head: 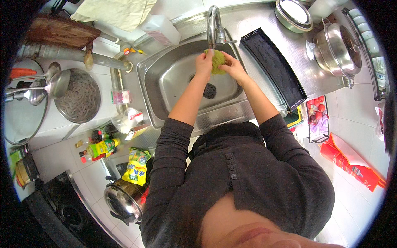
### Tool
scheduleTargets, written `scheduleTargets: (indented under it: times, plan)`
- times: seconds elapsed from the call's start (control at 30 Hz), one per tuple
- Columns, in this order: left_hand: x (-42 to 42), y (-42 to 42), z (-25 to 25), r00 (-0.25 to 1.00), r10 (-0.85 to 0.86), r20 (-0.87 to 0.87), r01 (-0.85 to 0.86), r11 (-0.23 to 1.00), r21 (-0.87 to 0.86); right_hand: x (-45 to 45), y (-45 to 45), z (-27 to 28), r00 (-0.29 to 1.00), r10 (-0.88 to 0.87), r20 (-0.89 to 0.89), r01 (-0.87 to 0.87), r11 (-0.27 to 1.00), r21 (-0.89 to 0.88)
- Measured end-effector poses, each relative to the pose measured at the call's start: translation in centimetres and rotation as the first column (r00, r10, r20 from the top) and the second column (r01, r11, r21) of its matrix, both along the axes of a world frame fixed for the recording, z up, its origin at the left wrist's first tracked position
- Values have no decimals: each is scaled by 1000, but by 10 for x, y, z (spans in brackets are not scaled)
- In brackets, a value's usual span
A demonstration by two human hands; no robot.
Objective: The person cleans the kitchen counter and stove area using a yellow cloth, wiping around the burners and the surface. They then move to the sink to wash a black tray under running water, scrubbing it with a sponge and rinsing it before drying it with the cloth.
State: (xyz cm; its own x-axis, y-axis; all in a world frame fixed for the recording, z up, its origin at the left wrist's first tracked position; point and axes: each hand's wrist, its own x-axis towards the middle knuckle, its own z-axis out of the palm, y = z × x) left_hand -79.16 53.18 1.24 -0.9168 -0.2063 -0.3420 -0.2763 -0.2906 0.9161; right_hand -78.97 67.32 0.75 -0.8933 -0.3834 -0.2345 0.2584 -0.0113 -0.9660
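Observation:
My left hand and my right hand hold a crumpled yellow-green scrubbing cloth between them. Just above it is the spout of the chrome faucet; whether water runs is hard to tell. Both hands are over the stainless steel sink. At the bottom of the basin lies a dark scouring pad, close to the drain, which my left forearm partly hides.
Right of the sink stand a long black tray, a lidded steel pot and stacked bowls. A white plastic jug is behind the basin's left corner. Ladles and a steamer plate hang on the left.

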Motion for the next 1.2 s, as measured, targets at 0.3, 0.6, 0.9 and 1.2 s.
scheduleTargets:
  times: [0.3, 0.6, 0.9, 1.2]
  plan:
    - [6, 2, 20, 995, 72, 71, -100, 677, 729, -4, -3, -27, 879, 31, 475, 229, 847, -480]
    - [39, 22, 0, 807, -376, -455, -291, 417, -861, -12, -38, -20, 746, -45, 664, 440, 782, -442]
    - [34, 15, 7, 917, -380, -123, 76, 469, -880, -7, -49, -26, 804, -206, 558, 396, 885, -244]
    - [-1, -20, -48, 995, 11, -103, -31, 980, -197, -24, -22, -48, 991, -136, 3, 134, 976, 174]
